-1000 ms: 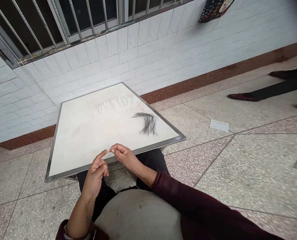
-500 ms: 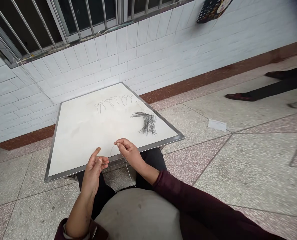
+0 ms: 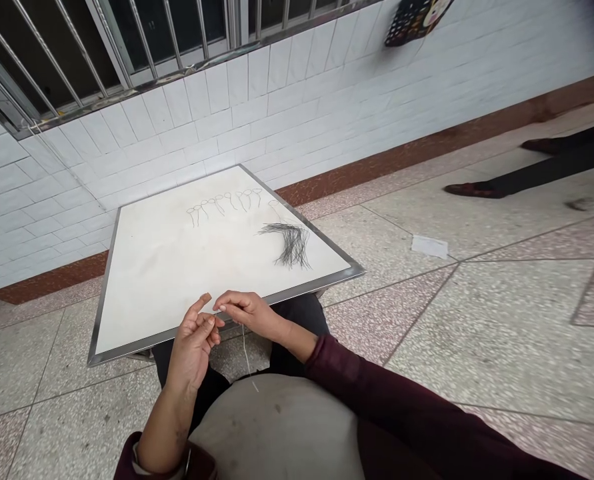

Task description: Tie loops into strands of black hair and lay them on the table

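My left hand (image 3: 193, 343) is pinched at thumb and forefinger around a thin wire, of which only a tiny bit shows. Right beside it, my right hand (image 3: 249, 315) has its fingertips closed close to the left fingers, over the same wire. Below the right hand dangles a white string (image 3: 246, 353), whose upper end is hidden. Both hands are over the near edge of a white board-topped table (image 3: 151, 287). On it lies a bundle of dark thin wires (image 3: 293, 248), and beyond that a row of several looped wires (image 3: 227, 200).
A grey metal rim (image 3: 317, 285) borders the tabletop. Behind stands a white tiled wall (image 3: 187, 127) with a barred window (image 3: 177, 33) and a hanging dotted bag (image 3: 414, 23). Another person's legs (image 3: 537, 173) are at the right; a white paper (image 3: 429, 246) lies on the floor.
My right hand has come down and left, bringing its fingertips against the left hand's. The wire that arched between the hands is now mostly hidden. The left hand has shifted slightly right.
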A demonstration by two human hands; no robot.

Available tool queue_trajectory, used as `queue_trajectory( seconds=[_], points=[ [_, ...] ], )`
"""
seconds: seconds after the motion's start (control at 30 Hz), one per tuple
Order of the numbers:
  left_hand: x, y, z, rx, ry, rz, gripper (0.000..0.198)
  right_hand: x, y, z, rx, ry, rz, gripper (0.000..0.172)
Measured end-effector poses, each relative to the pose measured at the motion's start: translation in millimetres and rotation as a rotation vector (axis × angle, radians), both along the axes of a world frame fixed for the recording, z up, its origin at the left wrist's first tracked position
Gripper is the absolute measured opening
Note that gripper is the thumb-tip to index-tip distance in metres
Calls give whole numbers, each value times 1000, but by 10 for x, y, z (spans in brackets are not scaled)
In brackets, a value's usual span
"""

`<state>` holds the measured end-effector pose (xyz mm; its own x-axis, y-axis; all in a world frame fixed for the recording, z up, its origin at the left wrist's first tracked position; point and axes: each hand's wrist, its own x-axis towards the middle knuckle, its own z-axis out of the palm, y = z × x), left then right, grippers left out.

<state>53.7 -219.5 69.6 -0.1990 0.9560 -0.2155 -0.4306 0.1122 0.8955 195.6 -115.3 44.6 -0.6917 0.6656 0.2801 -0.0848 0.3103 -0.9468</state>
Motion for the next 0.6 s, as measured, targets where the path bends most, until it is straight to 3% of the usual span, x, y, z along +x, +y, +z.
queue_trajectory(
  seconds=[0.2,0.6],
  points=[
    [-30,-38,38,-15,19,-100,61,62,69,-5,126,-17,64,28],
    [-124,-147,129,14,372,-245,53,44,65,-52,200,-15,86,30]
  ],
)
